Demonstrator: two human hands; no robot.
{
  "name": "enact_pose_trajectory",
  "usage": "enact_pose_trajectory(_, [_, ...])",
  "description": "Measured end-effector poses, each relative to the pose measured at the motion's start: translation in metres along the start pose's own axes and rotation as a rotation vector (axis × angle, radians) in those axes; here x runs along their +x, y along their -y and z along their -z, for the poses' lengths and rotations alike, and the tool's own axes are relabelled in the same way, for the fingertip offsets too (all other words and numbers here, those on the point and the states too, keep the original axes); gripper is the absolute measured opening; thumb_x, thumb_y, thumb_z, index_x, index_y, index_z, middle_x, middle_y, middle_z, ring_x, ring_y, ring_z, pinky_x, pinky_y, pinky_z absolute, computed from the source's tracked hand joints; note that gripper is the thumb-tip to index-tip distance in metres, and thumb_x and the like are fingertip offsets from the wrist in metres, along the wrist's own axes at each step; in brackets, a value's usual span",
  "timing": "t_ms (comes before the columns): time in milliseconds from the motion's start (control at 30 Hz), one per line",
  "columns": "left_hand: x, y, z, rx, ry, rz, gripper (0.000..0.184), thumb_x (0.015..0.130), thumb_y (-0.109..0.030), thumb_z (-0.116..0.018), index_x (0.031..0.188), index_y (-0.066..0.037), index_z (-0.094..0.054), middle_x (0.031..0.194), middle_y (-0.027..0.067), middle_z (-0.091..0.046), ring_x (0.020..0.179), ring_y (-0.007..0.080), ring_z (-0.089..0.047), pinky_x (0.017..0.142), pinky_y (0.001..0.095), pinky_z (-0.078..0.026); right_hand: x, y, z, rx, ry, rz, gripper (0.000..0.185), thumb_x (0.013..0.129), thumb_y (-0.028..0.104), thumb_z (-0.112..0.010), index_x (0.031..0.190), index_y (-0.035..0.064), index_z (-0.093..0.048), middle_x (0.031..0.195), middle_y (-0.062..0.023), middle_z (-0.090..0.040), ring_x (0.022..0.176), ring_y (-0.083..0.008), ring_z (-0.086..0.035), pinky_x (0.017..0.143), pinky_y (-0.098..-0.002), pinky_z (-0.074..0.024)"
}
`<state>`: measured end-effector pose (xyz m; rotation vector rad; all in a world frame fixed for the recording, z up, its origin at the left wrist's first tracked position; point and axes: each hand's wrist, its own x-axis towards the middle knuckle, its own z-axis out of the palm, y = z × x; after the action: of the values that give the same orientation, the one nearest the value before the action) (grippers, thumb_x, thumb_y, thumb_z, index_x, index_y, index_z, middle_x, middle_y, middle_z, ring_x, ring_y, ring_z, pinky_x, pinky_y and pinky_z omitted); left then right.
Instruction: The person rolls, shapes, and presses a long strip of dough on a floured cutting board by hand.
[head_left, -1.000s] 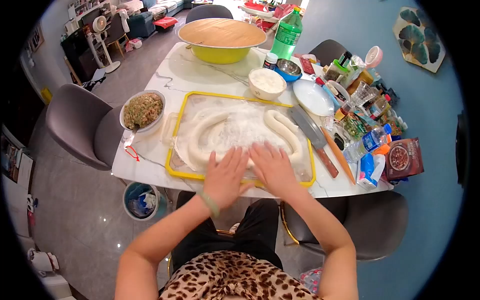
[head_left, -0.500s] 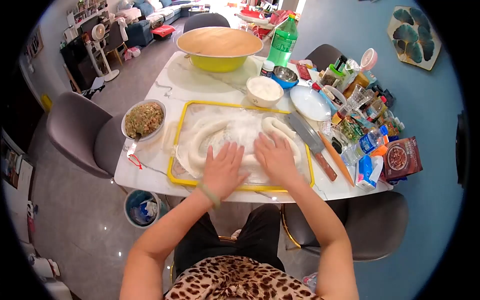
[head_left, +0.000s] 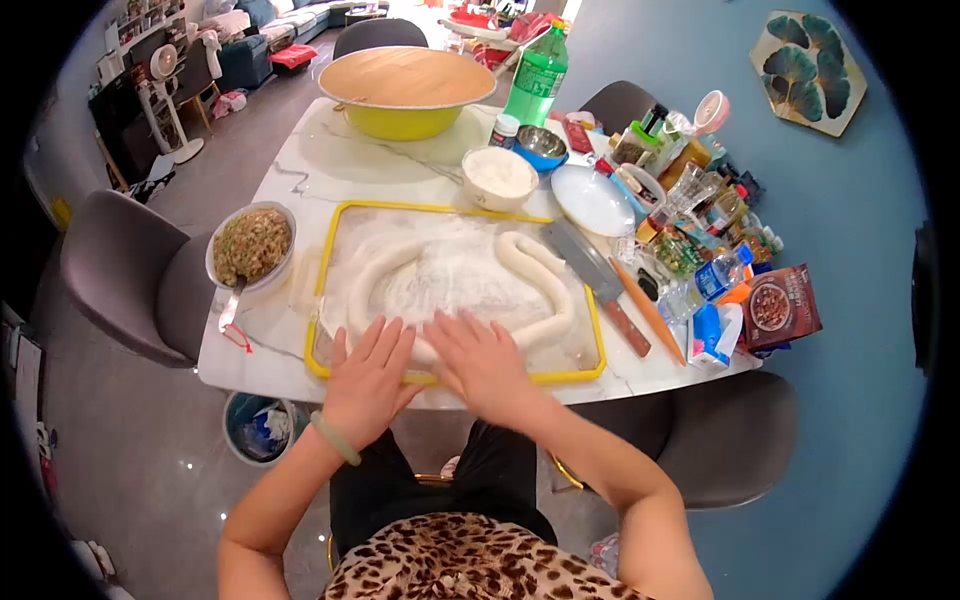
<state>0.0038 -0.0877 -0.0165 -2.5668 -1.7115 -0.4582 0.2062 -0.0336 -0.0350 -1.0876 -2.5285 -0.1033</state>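
White dough rope (head_left: 558, 290): curved on the yellow-rimmed mat (head_left: 440, 207)
Left hand (head_left: 370, 372): palm down on the rope, fingers extended
Right hand (head_left: 482, 365): just beside, equally flat

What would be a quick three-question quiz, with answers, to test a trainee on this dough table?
1. True or false: the long dough rope lies in curves on the yellow-edged mat.
2. Which tool lies next to the wooden rolling pin?
3. Fill the blank: the pale bracelet is on the wrist of the person's ____ hand.

Key:
1. True.
2. The knife.
3. Left hand.
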Motion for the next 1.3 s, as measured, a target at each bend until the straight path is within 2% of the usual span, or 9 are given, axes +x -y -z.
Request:
enact_pose_trajectory(100, [0.003,0.007,-0.007,0.016,-0.066,-0.032,0.068,0.085,-0.035,-0.067,0.141,-0.005,-0.042,0.141,0.0116,-0.048,0.135,0.0287,-0.040,0.109,0.0605,-0.024,0.003,-0.002,0.001,0.017,0.028,-0.009,0.045,0.095,0.035,-0.052,0.133,0.0112,-0.053,0.141,-0.0142,-0.049,0.128,-0.0353,-0.047,0.101,-0.0560,-0.0386])
enact_pose_trajectory(233, [0.029,0.004,-0.011,-0.002,-0.040,0.052,0.067,0.084,-0.035,-0.067,0.140,-0.005,-0.044,0.139,0.0117,-0.049,0.134,0.0282,-0.041,0.109,0.0609,-0.024,0.082,-0.050,-0.030,-0.151,-0.077,-0.214,0.047,0.097,0.038,-0.046,0.135,0.0106,-0.052,0.147,-0.0134,-0.044,0.134,-0.0367,-0.041,0.103,-0.0580,-0.0351])
enact_pose_trajectory(333, [0.034,0.007,-0.011,0.005,-0.061,0.099,0.067,0.084,-0.035,-0.067,0.140,-0.006,-0.044,0.139,0.0114,-0.049,0.134,0.0279,-0.041,0.109,0.0612,-0.025,0.079,-0.048,-0.031,-0.146,-0.047,-0.168,0.046,0.098,0.038,-0.046,0.136,0.0114,-0.051,0.146,-0.0131,-0.045,0.135,-0.0367,-0.040,0.104,-0.0567,-0.0347])
enact_pose_trajectory(567, [0.017,0.022,-0.015,-0.035,-0.092,-0.027,0.063,0.084,-0.032,-0.068,0.138,-0.008,-0.046,0.138,0.0118,-0.050,0.133,0.0296,-0.042,0.109,0.0608,-0.025,-0.010,-0.008,0.006,-0.019,0.206,-0.025,0.053,0.094,0.034,-0.055,0.144,0.0209,-0.044,0.151,-0.0070,-0.040,0.137,-0.0360,-0.038,0.105,-0.0586,-0.0329])
enact_pose_trajectory(733, [0.023,0.017,-0.005,-0.008,-0.022,0.006,0.061,0.084,-0.031,-0.068,0.138,-0.010,-0.047,0.138,0.0123,-0.050,0.134,0.0299,-0.041,0.109,0.0601,-0.025,0.074,-0.057,-0.028,-0.203,0.033,-0.156,0.046,0.098,0.038,-0.044,0.138,0.0156,-0.049,0.149,-0.0097,-0.042,0.135,-0.0367,-0.040,0.103,-0.0596,-0.0350])
enact_pose_trajectory(833, [0.021,0.020,-0.010,0.015,-0.097,0.032,0.062,0.084,-0.030,-0.068,0.138,-0.009,-0.047,0.139,0.0122,-0.049,0.134,0.0299,-0.041,0.109,0.0596,-0.026,0.068,-0.055,-0.025,-0.135,0.118,-0.127,0.047,0.099,0.039,-0.043,0.140,0.0164,-0.048,0.150,-0.0097,-0.041,0.135,-0.0364,-0.040,0.104,-0.0592,-0.0340])
enact_pose_trajectory(1067, [0.009,0.030,-0.012,-0.021,-0.121,-0.034,0.060,0.082,-0.028,-0.070,0.136,-0.012,-0.049,0.140,0.0112,-0.049,0.135,0.0294,-0.041,0.108,0.0580,-0.029,-0.006,-0.011,0.010,-0.010,0.167,0.004,0.052,0.092,0.033,-0.056,0.140,0.0169,-0.048,0.148,-0.0107,-0.042,0.133,-0.0355,-0.042,0.103,-0.0586,-0.0354])
enact_pose_trajectory(1200, [0.020,0.021,-0.023,-0.058,-0.157,-0.070,0.058,0.080,-0.026,-0.071,0.133,-0.013,-0.052,0.133,0.0082,-0.054,0.131,0.0270,-0.046,0.107,0.0575,-0.031,0.060,-0.056,-0.025,-0.182,0.019,0.080,0.052,0.089,0.032,-0.060,0.138,0.0157,-0.050,0.145,-0.0121,-0.046,0.129,-0.0353,-0.046,0.102,-0.0553,-0.0379])
enact_pose_trajectory(1300, [0.031,0.016,-0.027,-0.076,-0.122,-0.077,0.056,0.077,-0.024,-0.072,0.129,-0.013,-0.054,0.123,0.0043,-0.058,0.121,0.0232,-0.052,0.106,0.0578,-0.032,0.126,-0.070,-0.026,0.039,-0.101,0.106,0.053,0.088,0.028,-0.062,0.137,0.0129,-0.051,0.140,-0.0132,-0.050,0.126,-0.0359,-0.049,0.101,-0.0476,-0.0410])
